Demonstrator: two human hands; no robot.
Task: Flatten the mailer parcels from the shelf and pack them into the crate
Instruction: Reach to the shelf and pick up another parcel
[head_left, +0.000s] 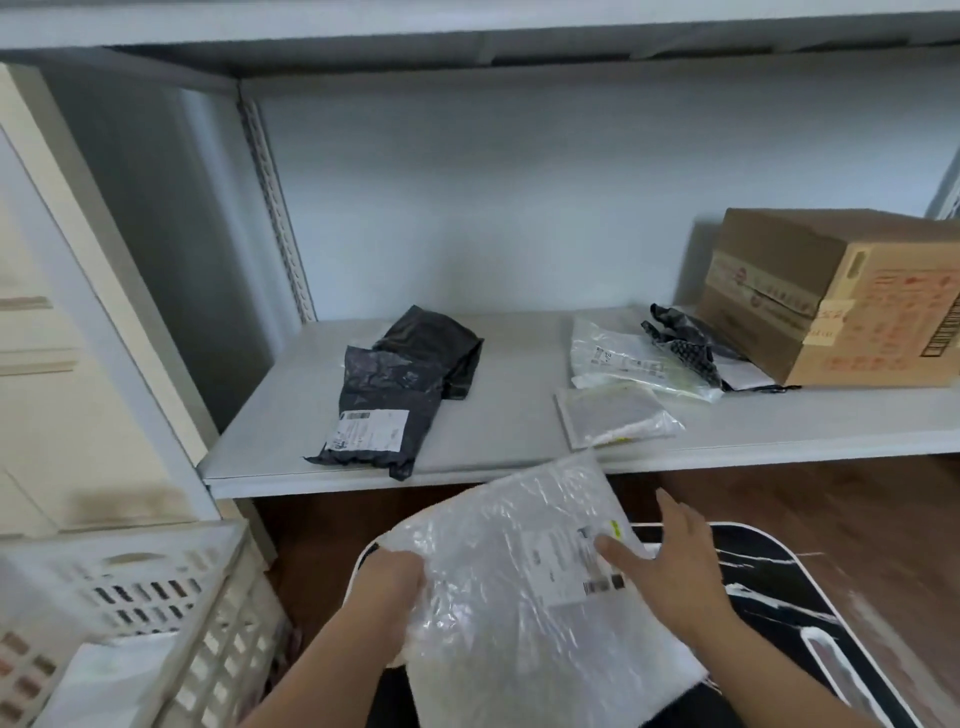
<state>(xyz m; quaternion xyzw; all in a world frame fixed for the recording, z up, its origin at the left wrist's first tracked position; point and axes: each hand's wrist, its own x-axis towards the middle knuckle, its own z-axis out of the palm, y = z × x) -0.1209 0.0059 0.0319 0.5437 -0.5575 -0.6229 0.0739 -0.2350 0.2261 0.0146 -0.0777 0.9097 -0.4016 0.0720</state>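
Observation:
A large clear crinkled mailer (519, 582) with a white label lies over a small black table, below the shelf edge. My left hand (387, 584) grips its left edge with curled fingers. My right hand (670, 566) lies flat on its right side, fingers straight, thumb on the label. On the grey shelf (498, 457) lie a black mailer with a label (379, 410), a second black mailer (436, 348) behind it, a clear mailer (634, 364), a small grey-filled clear mailer (613, 415) and a crumpled black bag (685, 343). The white slotted crate (171, 613) stands at lower left.
A cardboard box (841, 296) sits at the shelf's right end. The black marble-pattern table (769, 597) with a white rim stands on a wooden floor. A cream cabinet (47, 332) stands at far left. A white item lies inside the crate.

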